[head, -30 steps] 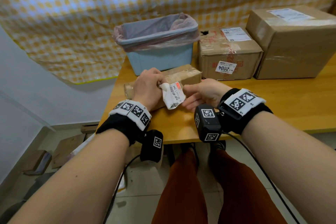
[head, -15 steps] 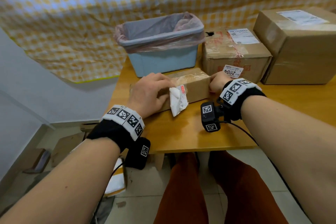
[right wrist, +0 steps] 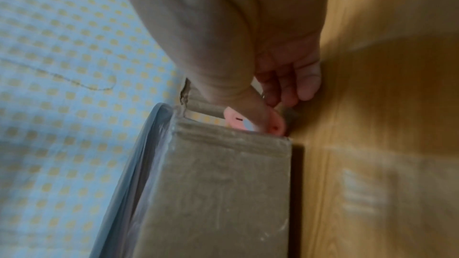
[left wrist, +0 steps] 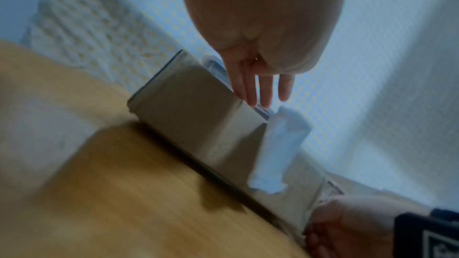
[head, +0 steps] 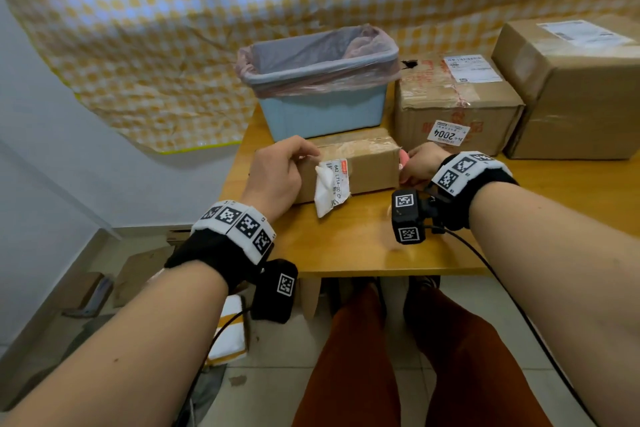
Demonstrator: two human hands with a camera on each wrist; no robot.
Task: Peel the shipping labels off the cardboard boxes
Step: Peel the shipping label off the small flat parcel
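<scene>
A small cardboard box lies near the table's front edge. Its white shipping label is partly peeled and hangs crumpled down the front face; it also shows in the left wrist view as the label. My left hand rests on the box's left end, with straight fingers touching the top edge. At the box's right end, my right hand pinches a small pink tool between thumb and fingers. A medium box and a large box behind still carry labels.
A light blue bin with a pink liner stands right behind the small box. The wooden table has bare surface in front of the hands. A checked cloth hangs behind, and cardboard scraps lie on the floor at the left.
My right hand has let go of the label and moved to the box's right end, where it now holds a pink tool. The label has dropped against the box front. The left hand stays on the box.
</scene>
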